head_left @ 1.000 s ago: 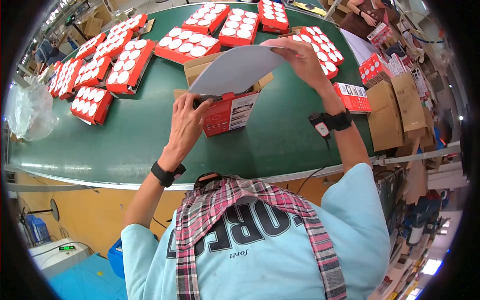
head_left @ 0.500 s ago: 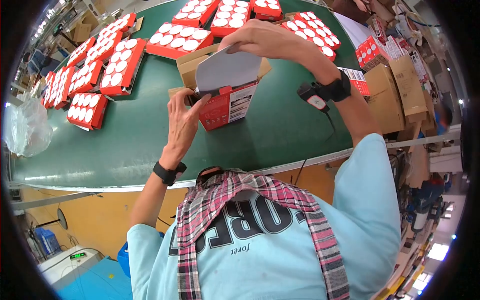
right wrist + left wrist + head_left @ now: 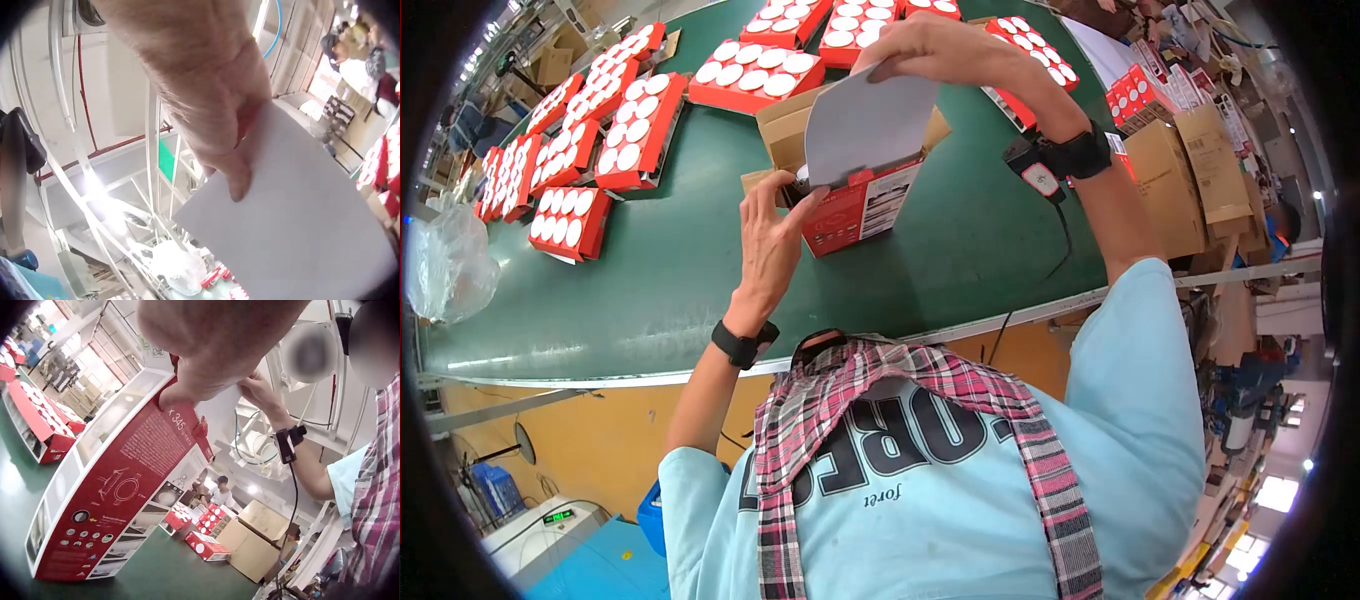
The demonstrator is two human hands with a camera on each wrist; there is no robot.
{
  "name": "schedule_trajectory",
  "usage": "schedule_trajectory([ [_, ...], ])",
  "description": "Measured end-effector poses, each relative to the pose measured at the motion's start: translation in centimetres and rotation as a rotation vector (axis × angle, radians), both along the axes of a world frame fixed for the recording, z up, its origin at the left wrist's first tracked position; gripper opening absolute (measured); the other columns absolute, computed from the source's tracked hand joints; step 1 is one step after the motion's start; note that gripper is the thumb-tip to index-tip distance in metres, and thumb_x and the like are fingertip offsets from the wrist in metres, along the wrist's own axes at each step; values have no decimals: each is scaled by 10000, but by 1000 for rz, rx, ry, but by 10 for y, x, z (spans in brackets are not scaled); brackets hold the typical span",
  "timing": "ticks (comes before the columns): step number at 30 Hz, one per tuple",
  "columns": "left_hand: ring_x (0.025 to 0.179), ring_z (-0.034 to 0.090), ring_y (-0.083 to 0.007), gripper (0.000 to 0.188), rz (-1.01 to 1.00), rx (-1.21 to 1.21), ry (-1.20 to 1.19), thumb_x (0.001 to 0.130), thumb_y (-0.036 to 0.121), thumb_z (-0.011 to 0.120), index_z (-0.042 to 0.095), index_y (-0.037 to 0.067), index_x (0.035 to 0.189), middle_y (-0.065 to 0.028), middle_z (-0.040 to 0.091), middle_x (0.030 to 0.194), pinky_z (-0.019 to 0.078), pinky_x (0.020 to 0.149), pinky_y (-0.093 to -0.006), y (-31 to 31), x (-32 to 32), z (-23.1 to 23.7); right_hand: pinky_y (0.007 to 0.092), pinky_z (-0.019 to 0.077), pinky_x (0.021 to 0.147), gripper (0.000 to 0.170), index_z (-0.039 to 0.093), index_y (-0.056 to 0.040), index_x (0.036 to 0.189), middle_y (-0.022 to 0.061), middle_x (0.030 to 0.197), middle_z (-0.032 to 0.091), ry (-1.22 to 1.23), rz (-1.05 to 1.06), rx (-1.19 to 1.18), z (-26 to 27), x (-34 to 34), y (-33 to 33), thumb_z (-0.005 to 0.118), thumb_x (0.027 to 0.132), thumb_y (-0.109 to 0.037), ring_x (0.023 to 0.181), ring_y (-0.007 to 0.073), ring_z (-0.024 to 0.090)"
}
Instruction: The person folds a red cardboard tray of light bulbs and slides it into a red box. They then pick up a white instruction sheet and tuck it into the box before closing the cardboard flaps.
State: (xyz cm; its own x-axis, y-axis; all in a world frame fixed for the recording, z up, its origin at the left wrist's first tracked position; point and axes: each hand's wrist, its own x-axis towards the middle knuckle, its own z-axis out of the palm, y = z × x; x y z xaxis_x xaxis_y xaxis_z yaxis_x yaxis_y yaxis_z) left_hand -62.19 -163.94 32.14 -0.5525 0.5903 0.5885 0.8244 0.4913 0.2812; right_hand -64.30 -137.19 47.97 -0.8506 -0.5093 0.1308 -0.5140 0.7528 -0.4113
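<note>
A red printed carton (image 3: 840,222) stands on the green table with its top flaps spread. My left hand (image 3: 768,235) grips its near left top edge; in the left wrist view the thumb lies on the printed red face (image 3: 119,487). My right hand (image 3: 945,50) pinches the upper edge of a pale grey-white sheet (image 3: 870,125) between thumb and fingers. The sheet stands steeply at the carton's opening, its lower edge hidden behind the front wall. In the right wrist view the thumb presses on the flat white sheet (image 3: 294,219).
Several red boxes with white round tops (image 3: 640,130) lie along the left and far side of the green table (image 3: 650,300). A clear plastic bag (image 3: 455,265) sits at the left edge. Brown cardboard (image 3: 1165,190) stands at the right.
The sheet has gone from slanting over the carton to standing steeply at its opening. My right hand has moved left and up with it. The left hand keeps its grip on the carton.
</note>
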Motion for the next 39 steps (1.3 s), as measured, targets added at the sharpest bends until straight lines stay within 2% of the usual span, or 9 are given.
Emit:
schedule_trajectory([
  [8, 976, 489, -255, 323, -52, 36, -3, 690, 25, 596, 637, 155, 983, -92, 474, 1106, 403, 839, -361, -9, -9, -2, 312, 460, 695, 191, 631, -91, 997, 92, 804, 637, 255, -43, 174, -33, 15, -32, 527, 848, -149, 764, 249, 605],
  [12, 989, 488, -266, 269, -68, 79, -41, 712, 17, 600, 625, 110, 963, -118, 465, 1107, 411, 831, -368, -9, -11, -3, 337, 464, 625, 159, 633, -123, 953, 96, 783, 640, 284, -112, 46, -5, 29, -32, 541, 829, -163, 700, 252, 609],
  [15, 989, 491, -280, 271, -73, 95, -48, 685, 6, 652, 626, 94, 940, -116, 457, 1122, 423, 844, -369, -10, -10, -3, 360, 480, 663, 187, 640, -178, 962, 48, 799, 655, 97, -118, 226, -17, 34, -33, 497, 841, -188, 768, 249, 619],
  [19, 995, 486, -291, 275, -77, 97, -39, 674, -6, 671, 621, 89, 926, -113, 451, 1128, 420, 860, -374, -9, -11, -5, 386, 477, 682, 193, 614, -130, 959, 85, 823, 645, 67, -70, 187, -50, 36, -37, 457, 848, -128, 816, 276, 610],
  [24, 1000, 478, -289, 277, -90, 104, -74, 679, -10, 662, 611, 89, 933, -113, 445, 1126, 411, 869, -377, -8, -12, -3, 383, 465, 727, 172, 568, -75, 982, 90, 893, 607, -107, -130, 267, -89, 45, -43, 555, 811, -90, 899, 281, 574],
  [30, 1011, 492, -296, 248, -90, 66, -22, 704, 1, 623, 598, 77, 939, -111, 486, 1114, 402, 865, -388, -12, -12, 5, 358, 483, 736, 134, 595, -73, 892, 87, 847, 602, 74, -75, 406, -92, 46, -44, 539, 771, -85, 871, 256, 582],
  [33, 1042, 490, -284, 242, -114, 69, -16, 701, 30, 618, 596, 89, 935, -77, 548, 1056, 384, 887, -388, -8, -15, 1, 371, 502, 728, 92, 621, -75, 799, 93, 814, 610, 248, -128, 285, -111, 52, -44, 544, 762, -109, 860, 264, 591],
  [34, 1056, 487, -301, 247, -140, 33, -38, 695, -14, 614, 579, 68, 925, -95, 551, 1029, 377, 909, -394, -8, -13, 12, 348, 485, 709, 84, 610, -68, 814, 81, 812, 598, 301, -135, 128, -114, 56, -41, 549, 787, -119, 850, 235, 581],
  [39, 1014, 490, -284, 217, -141, -58, -11, 708, -7, 609, 576, 70, 908, -85, 554, 920, 355, 914, -403, -9, -18, 18, 330, 475, 699, 92, 630, -57, 854, 87, 823, 621, 508, -522, -273, -95, 99, -11, 585, 808, -122, 817, 239, 592],
])
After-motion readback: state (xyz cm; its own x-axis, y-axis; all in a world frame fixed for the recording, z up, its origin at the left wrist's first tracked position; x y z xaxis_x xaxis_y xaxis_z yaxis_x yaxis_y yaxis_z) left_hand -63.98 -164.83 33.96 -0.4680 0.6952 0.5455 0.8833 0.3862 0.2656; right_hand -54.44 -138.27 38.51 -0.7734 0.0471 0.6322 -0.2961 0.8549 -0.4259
